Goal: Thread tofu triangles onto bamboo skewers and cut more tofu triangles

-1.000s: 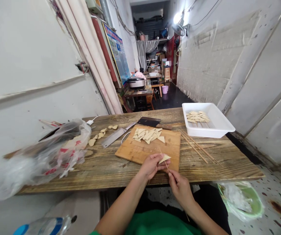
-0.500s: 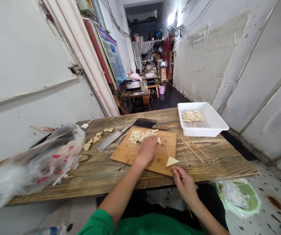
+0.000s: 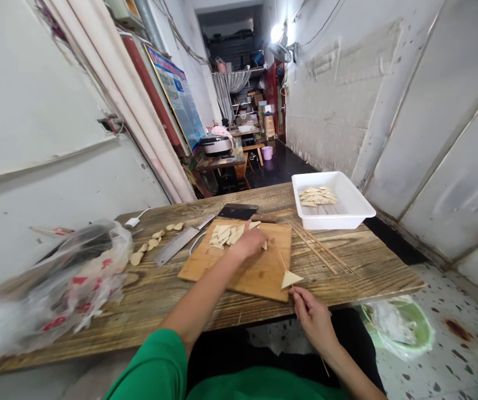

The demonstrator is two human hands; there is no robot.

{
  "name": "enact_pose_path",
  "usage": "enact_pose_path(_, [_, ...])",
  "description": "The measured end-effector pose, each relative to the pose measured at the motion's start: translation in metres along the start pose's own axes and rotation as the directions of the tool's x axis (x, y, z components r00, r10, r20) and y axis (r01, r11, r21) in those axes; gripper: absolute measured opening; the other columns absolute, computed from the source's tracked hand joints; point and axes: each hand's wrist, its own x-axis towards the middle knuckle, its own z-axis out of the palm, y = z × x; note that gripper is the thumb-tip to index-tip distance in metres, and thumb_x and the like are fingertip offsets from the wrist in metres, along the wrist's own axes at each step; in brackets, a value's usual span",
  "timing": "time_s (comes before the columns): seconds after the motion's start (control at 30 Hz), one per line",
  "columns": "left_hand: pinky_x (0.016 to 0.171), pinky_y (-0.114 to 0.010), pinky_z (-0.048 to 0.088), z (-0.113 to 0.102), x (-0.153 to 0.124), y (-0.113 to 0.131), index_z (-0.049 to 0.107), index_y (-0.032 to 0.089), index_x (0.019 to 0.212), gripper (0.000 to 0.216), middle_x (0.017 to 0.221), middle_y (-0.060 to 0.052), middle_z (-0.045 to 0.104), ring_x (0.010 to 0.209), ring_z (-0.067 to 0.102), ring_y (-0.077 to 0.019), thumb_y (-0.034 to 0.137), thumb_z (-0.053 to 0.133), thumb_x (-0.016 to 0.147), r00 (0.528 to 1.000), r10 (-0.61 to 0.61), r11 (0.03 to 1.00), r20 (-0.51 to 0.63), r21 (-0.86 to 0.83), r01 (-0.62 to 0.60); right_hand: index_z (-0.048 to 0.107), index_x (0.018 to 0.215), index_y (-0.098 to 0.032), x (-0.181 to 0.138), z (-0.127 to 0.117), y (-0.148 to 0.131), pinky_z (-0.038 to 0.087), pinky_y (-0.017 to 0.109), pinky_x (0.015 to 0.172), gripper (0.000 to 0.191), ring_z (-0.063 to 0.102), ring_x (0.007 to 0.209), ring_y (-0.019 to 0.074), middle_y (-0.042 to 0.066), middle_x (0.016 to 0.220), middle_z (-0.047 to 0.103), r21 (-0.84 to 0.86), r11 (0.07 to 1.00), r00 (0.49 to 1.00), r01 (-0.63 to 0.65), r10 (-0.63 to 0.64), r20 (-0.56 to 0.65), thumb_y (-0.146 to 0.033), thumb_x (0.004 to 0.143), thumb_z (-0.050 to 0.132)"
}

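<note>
My right hand (image 3: 312, 314) pinches a thin bamboo skewer (image 3: 284, 265) at the table's near edge; a pale triangular tofu piece (image 3: 291, 279) is threaded on it over the wooden cutting board (image 3: 247, 271). My left hand (image 3: 250, 242) is stretched out over the board. Its fingers curl down on the pile of cut tofu triangles (image 3: 226, 234) at the board's far side. Whether it grips a piece is hidden under the fingers.
A white tray (image 3: 349, 208) with skewered pieces stands at the far right, loose skewers (image 3: 317, 249) beside it. Two cleavers (image 3: 178, 244) (image 3: 239, 211) lie past the board. Round pieces (image 3: 147, 248) and a plastic bag (image 3: 55, 278) are left. A green bin (image 3: 405, 330) sits on the floor.
My left hand let go of the skewered triangle and reached forward to the pile. My right hand kept the skewer and shifted slightly right. The view drifted left.
</note>
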Motion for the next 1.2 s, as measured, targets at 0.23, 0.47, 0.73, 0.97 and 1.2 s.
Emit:
enact_pose_path(0.23, [0.097, -0.042, 0.024, -0.007, -0.013, 0.018, 0.057, 0.019, 0.093, 0.029, 0.102, -0.009, 0.057, 0.103, 0.047, -0.0246, 0.019, 0.057, 0.064, 0.997, -0.026, 0.991, 0.078, -0.126, 0.036, 0.06, 0.094, -0.015, -0.002, 0.0, 0.001, 0.04, 0.022, 0.046, 0.031, 0.053, 0.049, 0.0152, -0.001, 0.052, 0.051, 0.015, 1.0, 0.999, -0.025, 0.024, 0.027, -0.036, 0.088, 0.038])
enact_pose_path(0.47, [0.088, -0.035, 0.031, 0.004, -0.014, 0.019, 0.057, 0.021, 0.101, 0.045, 0.108, -0.009, 0.057, 0.107, 0.047, -0.0288, 0.032, 0.067, 0.059, 0.995, -0.025, 0.965, 0.094, -0.259, 0.048, 0.06, 0.094, -0.013, -0.006, -0.002, 0.004, 0.038, 0.022, 0.044, 0.034, 0.05, 0.046, 0.0141, -0.002, 0.049, 0.049, 0.058, 0.997, 0.998, -0.054, 0.053, 0.026, -0.039, 0.088, 0.039])
enact_pose_path(0.73, [0.058, -0.023, 0.032, 0.003, -0.016, 0.026, 0.058, 0.021, 0.084, 0.042, 0.084, -0.002, 0.058, 0.074, 0.051, -0.0176, 0.038, 0.074, 0.05, 0.988, -0.115, 0.929, 0.106, -0.341, 0.145, 0.06, 0.093, -0.014, -0.008, -0.004, 0.003, 0.037, 0.021, 0.043, 0.033, 0.046, 0.043, 0.0123, -0.002, 0.05, 0.05, 0.085, 0.995, 0.998, -0.055, 0.053, 0.021, -0.039, 0.087, 0.04])
enact_pose_path(0.97, [0.054, -0.021, 0.034, 0.01, -0.045, 0.037, 0.063, 0.016, 0.079, 0.024, 0.068, 0.0, 0.059, 0.061, 0.05, -0.0124, 0.028, 0.071, 0.06, 0.968, -0.251, 0.632, 0.011, -0.756, 0.173, 0.06, 0.099, -0.013, -0.013, -0.007, 0.0, 0.04, 0.021, 0.043, 0.033, 0.049, 0.043, 0.013, -0.002, 0.049, 0.051, 0.069, 0.997, 1.0, -0.021, 0.02, 0.016, -0.036, 0.089, 0.039])
enact_pose_path(1.2, [0.044, -0.016, 0.039, 0.023, -0.081, 0.031, 0.06, 0.009, 0.087, 0.02, 0.081, -0.01, 0.064, 0.057, 0.058, -0.0103, 0.025, 0.063, 0.075, 0.865, -0.407, -0.408, 0.295, -0.905, 0.117, 0.063, 0.099, -0.017, -0.018, 0.006, -0.012, 0.052, 0.026, 0.069, 0.027, 0.067, 0.075, 0.0187, 0.008, 0.079, 0.07, -0.004, 0.98, 0.977, 0.197, -0.196, 0.082, -0.029, 0.088, 0.042])
